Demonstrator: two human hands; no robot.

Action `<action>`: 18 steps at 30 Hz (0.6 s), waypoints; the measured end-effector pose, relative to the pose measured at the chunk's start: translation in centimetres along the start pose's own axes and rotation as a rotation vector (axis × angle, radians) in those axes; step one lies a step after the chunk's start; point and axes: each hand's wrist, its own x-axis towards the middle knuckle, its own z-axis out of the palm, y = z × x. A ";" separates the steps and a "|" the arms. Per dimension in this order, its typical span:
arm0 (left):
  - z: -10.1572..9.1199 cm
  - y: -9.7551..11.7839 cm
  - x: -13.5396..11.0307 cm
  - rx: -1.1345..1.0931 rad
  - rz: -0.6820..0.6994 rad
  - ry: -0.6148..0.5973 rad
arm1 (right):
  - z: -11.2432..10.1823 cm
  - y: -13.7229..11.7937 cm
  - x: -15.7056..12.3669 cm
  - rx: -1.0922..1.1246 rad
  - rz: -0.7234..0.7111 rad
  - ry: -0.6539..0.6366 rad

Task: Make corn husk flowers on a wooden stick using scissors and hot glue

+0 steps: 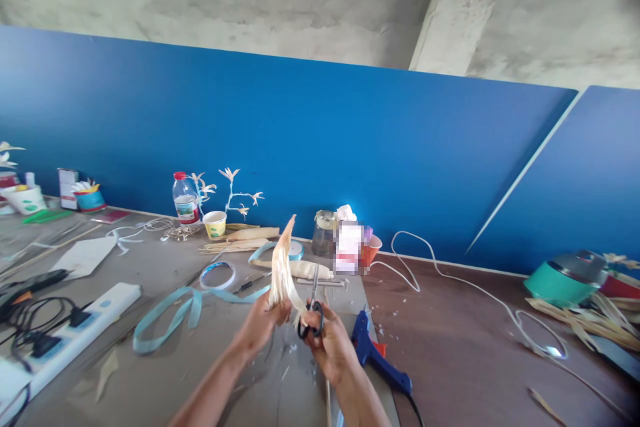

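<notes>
My left hand (261, 325) is closed around the base of a pale dried corn husk (281, 263) that stands up from the fist. My right hand (327, 340) has its fingers through the black handles of a pair of scissors (313, 310). The blades point up beside the husk, close to its lower edge. Both hands hover above the grey tabletop (165, 373), close to my body.
A blue glue gun (373, 350) lies just right of my right hand. Light blue ribbon (173, 313), a tape ring (218, 275), a white power strip (75, 340), a water bottle (185, 199), a yellow cup (215, 223) and more husks (585, 320) are spread around. A blue partition (320, 147) stands behind.
</notes>
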 end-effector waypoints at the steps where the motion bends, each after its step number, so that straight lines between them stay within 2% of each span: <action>1: -0.1 0.0 0.1 0.010 0.013 -0.021 | -0.2 -0.3 0.0 0.081 0.049 0.006; 3: -0.4 -0.3 0.4 0.032 0.020 -0.031 | -0.8 -0.9 0.2 0.226 0.118 -0.005; 5: -0.9 -0.7 0.8 0.089 0.010 0.016 | -1.5 -1.6 0.3 0.296 0.116 -0.043; 10: -2.7 -1.5 1.7 0.339 0.042 0.284 | -3.0 -3.5 0.4 0.391 -0.029 -0.123; 12: -3.7 -1.7 2.1 0.276 0.011 0.419 | -3.6 -4.4 0.2 0.448 -0.138 -0.117; 14: -4.7 -1.8 2.5 0.203 -0.009 0.497 | -4.4 -5.3 -0.1 0.518 -0.261 -0.081; 15: -5.2 -1.9 2.7 0.035 -0.043 0.592 | -4.9 -5.8 -0.2 0.554 -0.321 -0.061; 18: -6.3 -1.9 3.0 -0.149 -0.045 0.690 | -6.2 -6.8 -0.6 0.633 -0.471 -0.005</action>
